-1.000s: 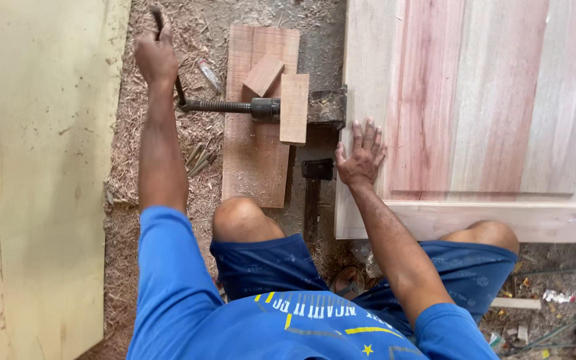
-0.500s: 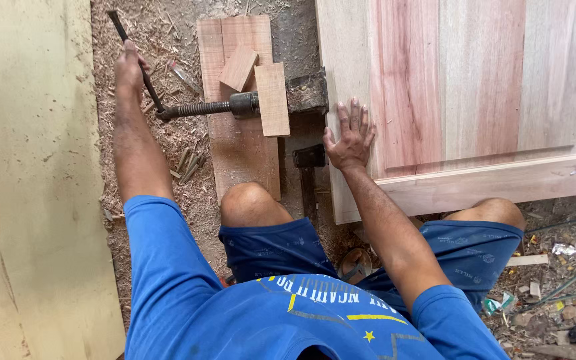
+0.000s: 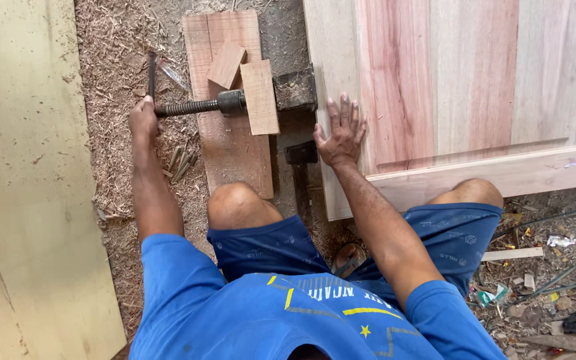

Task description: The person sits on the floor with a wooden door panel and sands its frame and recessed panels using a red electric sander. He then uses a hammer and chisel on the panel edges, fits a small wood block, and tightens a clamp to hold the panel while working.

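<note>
While crouched over the sawdust floor [image 3: 111, 100], the person works a bar clamp; landmark is the clamp screw [image 3: 188, 107]. Nearest the body, right of the screw, the right hand [image 3: 341, 133] lies flat and spread on the edge of the door panel [image 3: 461, 87], its grip open, only pressing down. At the screw's left end the left hand [image 3: 143, 119] has its grip closed around the lower end of the crossbar handle [image 3: 152, 75], which stands up beyond the fist. Right of the screw its head bears on a small wood block [image 3: 261, 97], lying on a reddish plank [image 3: 231, 143]. Judgement: turn the handle steadily, keep the block square to the panel edge, keep the flat palm holding the panel from lifting.
</note>
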Tool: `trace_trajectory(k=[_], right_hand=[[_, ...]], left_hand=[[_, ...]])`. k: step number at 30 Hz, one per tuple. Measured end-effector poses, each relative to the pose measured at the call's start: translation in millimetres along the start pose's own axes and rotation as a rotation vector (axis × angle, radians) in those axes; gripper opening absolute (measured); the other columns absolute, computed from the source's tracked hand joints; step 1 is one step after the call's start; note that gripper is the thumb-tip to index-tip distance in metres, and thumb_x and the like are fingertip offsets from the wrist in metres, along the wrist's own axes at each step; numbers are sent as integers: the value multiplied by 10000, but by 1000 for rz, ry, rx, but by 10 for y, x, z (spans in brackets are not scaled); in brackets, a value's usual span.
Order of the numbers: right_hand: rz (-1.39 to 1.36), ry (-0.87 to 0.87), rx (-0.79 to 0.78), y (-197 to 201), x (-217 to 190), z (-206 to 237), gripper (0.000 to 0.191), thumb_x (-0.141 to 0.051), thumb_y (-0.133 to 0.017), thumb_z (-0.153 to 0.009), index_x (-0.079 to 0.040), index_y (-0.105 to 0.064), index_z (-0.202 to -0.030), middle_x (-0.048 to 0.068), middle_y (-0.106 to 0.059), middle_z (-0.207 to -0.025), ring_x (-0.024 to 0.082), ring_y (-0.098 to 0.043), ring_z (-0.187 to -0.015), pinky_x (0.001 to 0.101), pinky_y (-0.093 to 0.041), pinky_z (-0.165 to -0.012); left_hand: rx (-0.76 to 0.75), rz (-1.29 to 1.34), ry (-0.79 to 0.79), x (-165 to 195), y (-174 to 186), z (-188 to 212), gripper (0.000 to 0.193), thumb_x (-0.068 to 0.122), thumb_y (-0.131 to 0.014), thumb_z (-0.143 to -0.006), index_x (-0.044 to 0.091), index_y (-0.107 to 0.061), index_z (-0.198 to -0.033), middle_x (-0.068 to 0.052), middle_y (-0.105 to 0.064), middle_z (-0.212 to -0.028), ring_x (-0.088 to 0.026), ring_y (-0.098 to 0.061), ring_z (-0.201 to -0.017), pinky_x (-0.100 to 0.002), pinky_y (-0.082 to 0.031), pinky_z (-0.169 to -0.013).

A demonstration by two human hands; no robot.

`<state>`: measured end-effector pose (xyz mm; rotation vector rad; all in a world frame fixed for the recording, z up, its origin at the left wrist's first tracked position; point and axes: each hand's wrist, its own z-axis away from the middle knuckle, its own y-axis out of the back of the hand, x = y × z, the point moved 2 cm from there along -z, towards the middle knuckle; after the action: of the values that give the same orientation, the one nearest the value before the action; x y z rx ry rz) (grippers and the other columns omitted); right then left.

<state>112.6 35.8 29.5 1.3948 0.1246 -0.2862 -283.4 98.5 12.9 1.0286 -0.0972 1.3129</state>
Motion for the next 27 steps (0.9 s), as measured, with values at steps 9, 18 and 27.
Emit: trace_trajectory(k=[9,18,27], right_hand=[[7,19,26,-118,86,-6,766,-478,-585,-976,-319,-252,-1647,38,-100,-1736,304,-114,-1584,641,-95,-1259],[-2,9,13,-204,154,51,753,-452,-595,-978,-314,-283,-1650,34,-118,-1737,291,-111,-1586,621,-85,-1259],[-82,6,57,-212,217,129,755,-458,-662,-947,-284,-355,-1614,32,-194,-1724,293,-166,-1584,619,-128,-1261]], left_hand=[[-187,379,175,-743,560,887,302,191,-557,-1067,-70,-546,-1218,-43,-624,-767,-124,-565,-583,-225,-490,-487],[-365,-141,-1050,1368,-666,854,632,431,-889,-913,14,-595,-1287,-190,-591,-1331,-276,-590,-1276,-408,-565,-1088],[-421,-1261,-1139,1413,-2148,1198,1182,606,-893,-680,-81,-378,-1493,-248,-574,-1370,-357,-595,-1203,-557,-338,-1143]])
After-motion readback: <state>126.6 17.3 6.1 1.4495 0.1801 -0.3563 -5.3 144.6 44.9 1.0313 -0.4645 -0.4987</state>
